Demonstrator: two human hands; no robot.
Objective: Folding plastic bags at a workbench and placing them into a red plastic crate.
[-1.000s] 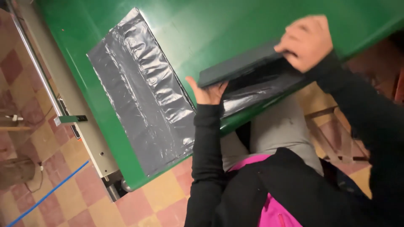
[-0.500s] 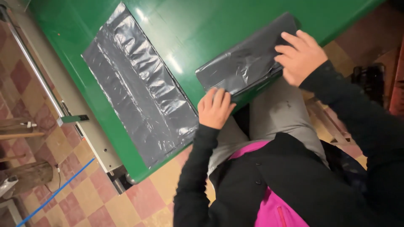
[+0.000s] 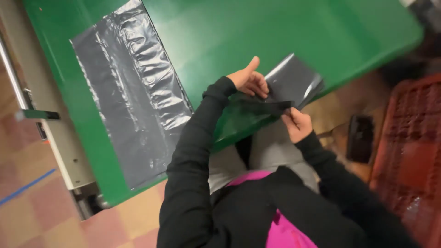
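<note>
Two bags in view: one flat grey plastic bag lies spread on the green table, and one dark folded plastic bag is lifted in the hands at the near table edge.
Left hand: the left hand is closed on the upper edge of the folded bag, thumb sticking up, fingers pinching the film.
Right hand: the right hand is closed on the lower edge of the same bag, fingers curled around it just off the table edge.
Where the held bag is: raised slightly above the table's near edge, between the two hands, partly over the person's lap; it is well apart from the flat bag.
Done so far, by my reading: one bag looks laid out and smoothed, lengthwise along the left part of the table, wrinkled but flat.
In hand: the second bag seems only part opened; its layers look pulled apart at one end, though blur hides how far.
Left to do, judged from the layout: the held bag is not yet spread flat.
Surroundings: a red plastic crate stands to the right on the checked floor; a pale metal machine frame runs along the table's left side.
</note>
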